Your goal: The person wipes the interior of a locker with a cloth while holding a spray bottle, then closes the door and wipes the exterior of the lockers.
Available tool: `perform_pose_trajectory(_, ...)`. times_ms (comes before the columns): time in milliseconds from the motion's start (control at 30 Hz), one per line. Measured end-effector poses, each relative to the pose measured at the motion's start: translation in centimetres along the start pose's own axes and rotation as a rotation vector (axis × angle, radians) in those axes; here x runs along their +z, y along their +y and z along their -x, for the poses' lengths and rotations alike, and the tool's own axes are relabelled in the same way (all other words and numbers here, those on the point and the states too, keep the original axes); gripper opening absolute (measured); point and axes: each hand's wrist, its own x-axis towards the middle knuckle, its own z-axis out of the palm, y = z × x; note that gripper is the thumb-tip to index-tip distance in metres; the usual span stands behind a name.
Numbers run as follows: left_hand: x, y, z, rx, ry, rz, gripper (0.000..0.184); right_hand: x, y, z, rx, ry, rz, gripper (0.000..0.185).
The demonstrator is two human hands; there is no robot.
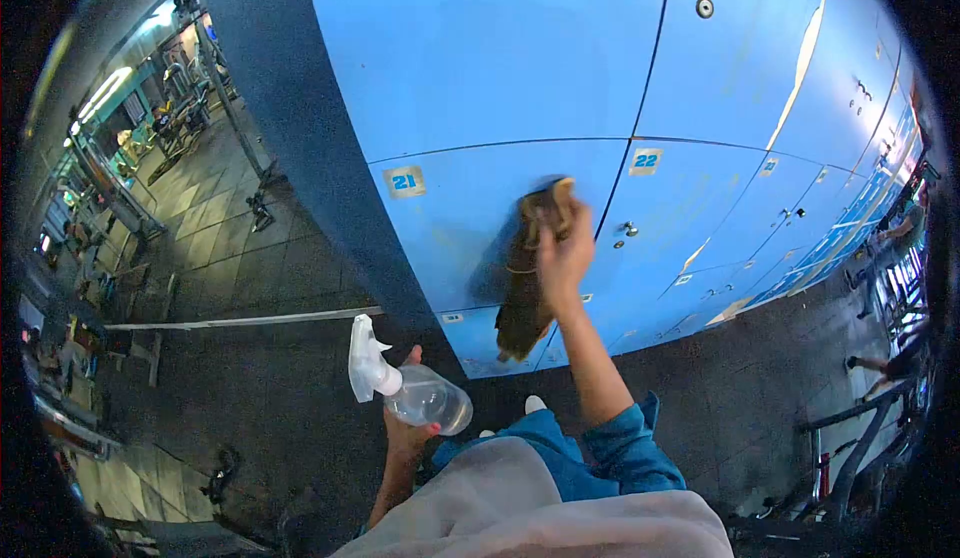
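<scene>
A clear spray bottle (430, 401) with a white trigger head tilts to the left, low in front of me. My left hand (404, 432) is wrapped round its body, mostly hidden behind it. Higher up, my right hand (566, 258) grips a dark brown cloth (525, 303) at the blue locker door (470, 213) marked 21. The cloth is bunched at the fingers and its lower part hangs down along the door. Whether the whole cloth touches the door cannot be told.
A row of blue lockers (700, 193) runs to the right, with small knobs, locks and number labels. Dark floor (270, 388) lies below. Gym machines (850, 448) stand at the right, and more equipment is visible at the far left. A person's arm shows at the right edge.
</scene>
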Motion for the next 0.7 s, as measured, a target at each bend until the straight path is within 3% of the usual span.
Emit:
perform_pose_trajectory(33, 0.1, 0.3, 0.0, -0.003, 0.034, -0.018, 0.105, 0.0, -0.9, -0.8, 0.030, 0.131, -0.323, 0.034)
perform_pose_trajectory(100, 0.2, 0.8, 0.2, -0.012, 0.099, -0.052, 0.103, 0.4, -0.1, -1.7, -0.034, 0.236, -0.269, 0.034)
perform_pose_trajectory(167, 0.0, 2.3, 0.1, -0.280, 0.218, 0.052, 0.114, 0.7, -0.4, -1.4, -0.099, 0.209, -0.126, 0.033)
perform_pose_trajectory(233, 0.0, 2.7, -0.1, -0.304, 0.252, 0.026, 0.120, 1.4, -1.0, -1.1, -0.173, 0.193, -0.035, 0.032)
perform_pose_trajectory(300, 0.2, 2.4, -0.4, -0.086, 0.203, -0.133, 0.122, 2.4, -1.6, -0.6, -0.254, 0.186, 0.000, 0.031)
perform_pose_trajectory(433, 0.0, 3.3, -1.0, -0.207, 0.192, -0.127, 0.124, 5.3, -2.5, 1.3, -0.343, 0.072, -0.079, 0.044)
perform_pose_trajectory(700, -2.0, 1.8, -2.0, -0.126, 0.125, -0.161, 0.124, 11.6, -3.0, 5.9, -0.644, -0.156, -0.085, 0.050)
